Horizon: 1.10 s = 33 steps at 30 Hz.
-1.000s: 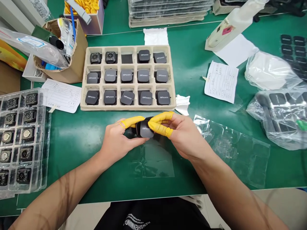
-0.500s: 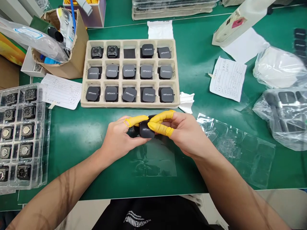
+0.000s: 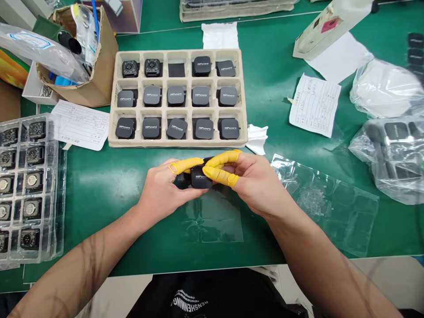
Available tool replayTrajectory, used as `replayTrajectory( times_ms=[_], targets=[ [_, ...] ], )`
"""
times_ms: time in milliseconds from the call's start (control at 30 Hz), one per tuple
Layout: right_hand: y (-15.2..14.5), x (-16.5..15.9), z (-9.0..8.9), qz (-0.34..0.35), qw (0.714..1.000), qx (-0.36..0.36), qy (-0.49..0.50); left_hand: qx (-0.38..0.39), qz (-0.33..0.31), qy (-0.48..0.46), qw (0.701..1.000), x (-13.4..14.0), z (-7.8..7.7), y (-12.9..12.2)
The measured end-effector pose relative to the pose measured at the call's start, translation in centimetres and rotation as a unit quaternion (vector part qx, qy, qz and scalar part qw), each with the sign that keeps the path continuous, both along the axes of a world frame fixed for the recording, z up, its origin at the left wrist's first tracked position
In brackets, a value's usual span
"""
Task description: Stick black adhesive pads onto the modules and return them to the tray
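A black smartwatch body (image 3: 199, 180) with "HiFuture" printed on its face is held between my two hands above the green table. My left hand (image 3: 165, 183) grips its left side, thumb below and a yellow-cotted index finger on top. My right hand (image 3: 247, 176) pinches its upper right corner with thumb and index finger, both in yellow finger cots. Part of the watch is hidden behind these fingers. Beyond my hands lies a beige moulded tray (image 3: 179, 143) of similar watch bodies. Most show the printed face, two show their backs, and one top-row compartment has only a dark pad.
At the left, a clear plastic tray (image 3: 49, 260) holds watches back side up. Behind it stands a cardboard box (image 3: 99, 84) of tools. A white bottle (image 3: 326, 28), a paper slip (image 3: 314, 106) and plastic bags (image 3: 394, 168) are at the right. Clear film sheets (image 3: 351, 216) lie nearby.
The whole view has shifted slightly. Both hands keep their hold on the watch, with hardly any movement of the fingers.
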State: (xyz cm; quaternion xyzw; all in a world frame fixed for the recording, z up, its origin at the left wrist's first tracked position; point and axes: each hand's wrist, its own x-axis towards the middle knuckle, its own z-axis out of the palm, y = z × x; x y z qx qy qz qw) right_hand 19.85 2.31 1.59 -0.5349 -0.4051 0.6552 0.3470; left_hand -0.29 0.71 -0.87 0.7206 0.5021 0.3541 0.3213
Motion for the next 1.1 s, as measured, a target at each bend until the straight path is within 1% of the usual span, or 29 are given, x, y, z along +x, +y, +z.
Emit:
replayTrajectory(
  times_ms=[500,567,667,700,733,833,867,1000,1100],
  targets=[
    [-0.1,-0.1,-0.1,0.01,1.0,-0.004,-0.029,0.016,0.0,0.015,1.0,0.1,0.1,0.2],
    [-0.3,0.1,0.1,0.009,0.998,0.01,-0.058,0.02,-0.001,0.017,1.0,0.0,0.0,0.1],
    [-0.4,0.5,0.4,-0.021,0.986,0.052,-0.16,0.016,0.007,0.013,1.0,-0.1,-0.2,0.1],
    [-0.5,0.6,0.4,-0.025,0.983,0.058,-0.174,0.013,0.01,0.008,1.0,-0.1,-0.2,0.1],
    [-0.5,0.6,0.3,-0.019,0.984,0.058,-0.167,0.011,0.01,0.001,1.0,-0.1,-0.2,0.1],
    [-0.5,0.0,-0.2,0.04,0.995,0.033,-0.08,0.007,0.001,-0.012,1.0,-0.1,-0.1,0.1],
    [-0.4,-0.3,-0.4,0.046,0.997,0.026,-0.062,0.003,0.003,-0.013,1.0,-0.1,-0.1,0.1],
    [-0.3,-1.2,-1.1,-0.004,0.998,0.036,-0.042,-0.007,0.012,-0.016,1.0,-0.1,-0.1,0.2],
    [-0.6,-1.2,-1.3,0.025,0.997,0.058,-0.037,0.002,-0.008,-0.018,1.0,-0.2,-0.2,0.1]
  ],
)
